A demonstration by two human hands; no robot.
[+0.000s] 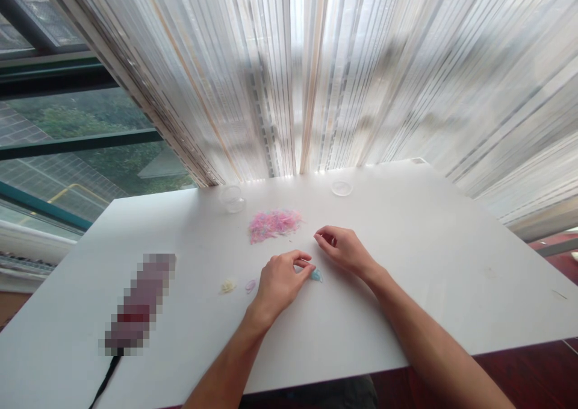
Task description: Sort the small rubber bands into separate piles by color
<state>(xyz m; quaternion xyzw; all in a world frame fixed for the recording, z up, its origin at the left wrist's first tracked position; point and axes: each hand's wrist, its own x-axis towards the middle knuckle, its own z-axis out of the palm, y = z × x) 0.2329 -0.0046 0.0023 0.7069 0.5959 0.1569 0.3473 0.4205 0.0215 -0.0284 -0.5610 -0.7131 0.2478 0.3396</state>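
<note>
Light blue, the small loose cluster lies on the white bench at the fingertips of the left hand, whose thumb and forefinger tips are close together; whether they grip a strand cannot be told. The right hand, a little farther and to the right, has its fingers curled toward its thumb, and anything between them is hidden. The likeliest trouble is mixing: the pink heap just beyond is a tangle of thin, springy-looking strands with flecks of other colours, so a brush of either hand could scatter it into the blue. The lilac loop, just left of the left hand, could be dragged by that wrist, perhaps into the pale yellow bunch farther left. The bench looks smooth and glossy, so such light pieces would probably slide easily. At the far side, the round, clear containers and the shallow, clear dish seem thin-walled and easily tipped by a careless reach.
</note>
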